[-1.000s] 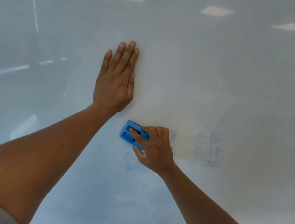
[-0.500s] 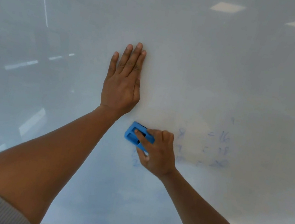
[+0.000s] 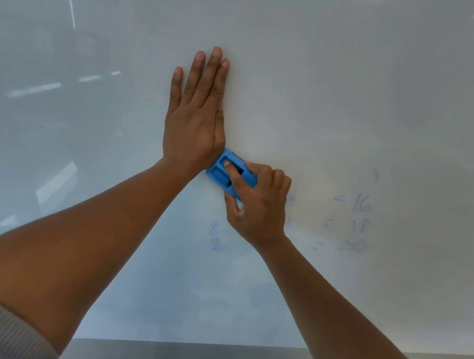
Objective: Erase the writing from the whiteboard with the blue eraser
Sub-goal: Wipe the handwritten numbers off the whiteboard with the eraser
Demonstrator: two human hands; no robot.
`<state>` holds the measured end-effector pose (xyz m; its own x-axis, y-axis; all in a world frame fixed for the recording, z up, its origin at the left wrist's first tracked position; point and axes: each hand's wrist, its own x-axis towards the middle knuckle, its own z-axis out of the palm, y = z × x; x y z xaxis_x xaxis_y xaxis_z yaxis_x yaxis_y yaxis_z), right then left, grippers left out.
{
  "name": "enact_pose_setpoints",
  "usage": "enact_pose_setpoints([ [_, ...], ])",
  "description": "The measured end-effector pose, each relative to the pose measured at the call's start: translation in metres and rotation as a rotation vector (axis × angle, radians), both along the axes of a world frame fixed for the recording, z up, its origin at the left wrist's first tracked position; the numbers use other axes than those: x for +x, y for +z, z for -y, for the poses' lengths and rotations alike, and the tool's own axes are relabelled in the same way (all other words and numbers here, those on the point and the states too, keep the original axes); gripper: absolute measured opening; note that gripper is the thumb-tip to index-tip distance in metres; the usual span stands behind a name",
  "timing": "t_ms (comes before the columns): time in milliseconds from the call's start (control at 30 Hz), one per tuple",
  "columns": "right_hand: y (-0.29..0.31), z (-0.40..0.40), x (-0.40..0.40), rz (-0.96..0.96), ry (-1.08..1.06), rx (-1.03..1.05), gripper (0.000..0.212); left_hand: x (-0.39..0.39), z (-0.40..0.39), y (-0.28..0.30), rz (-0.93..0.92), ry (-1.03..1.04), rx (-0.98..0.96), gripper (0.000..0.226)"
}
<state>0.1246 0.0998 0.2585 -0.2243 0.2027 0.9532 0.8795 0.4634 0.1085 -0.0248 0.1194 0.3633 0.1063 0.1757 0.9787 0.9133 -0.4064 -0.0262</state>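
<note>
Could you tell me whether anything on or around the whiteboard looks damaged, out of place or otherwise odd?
Nothing stands out. The left hand lies flat on the whiteboard, the right hand holds the blue eraser, and only faint blue writing remains.

The left hand lies flat on the whiteboard, fingers pointing up. Just right of its wrist, touching the heel of the palm, sits the eraser, pressed to the board under the right hand, whose fingers wrap over it. Faint writing remains to the right of the right hand, with 2 more marks below the eraser. The frame strip runs along the bottom edge, beneath both forearms
</note>
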Motion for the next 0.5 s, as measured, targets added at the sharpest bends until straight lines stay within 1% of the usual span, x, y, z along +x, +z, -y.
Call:
enact_pose_setpoints([
  [67, -0.029, 0.004, -0.001, 0.14, 0.046, -0.031, 0.05, 0.0, 0.0, 0.0, -0.005, -0.001, -0.001, 0.055],
  [133, -0.049, 0.006, 0.001, 0.263, 0.041, -0.057, 0.053, -0.003, -0.001, 0.0, -0.021, -0.006, -0.005, 0.055],
  [200, -0.046, 0.004, 0.005, 0.288, 0.03, -0.035, 0.052, -0.006, 0.0, 0.0, -0.045, -0.005, -0.01, 0.055],
  [300, -0.017, 0.004, 0.007, 0.161, -0.001, 0.018, 0.051, -0.01, 0.0, -0.001, -0.072, -0.013, -0.018, 0.055],
  [400, 0.012, 0.003, 0.006, 0.009, -0.023, 0.028, 0.055, -0.008, 0.002, -0.002, -0.048, -0.023, -0.017, 0.058],
  [500, 0.006, 0.003, 0.004, -0.05, -0.021, -0.009, 0.056, -0.004, 0.002, -0.003, -0.029, -0.021, -0.021, 0.058],
])
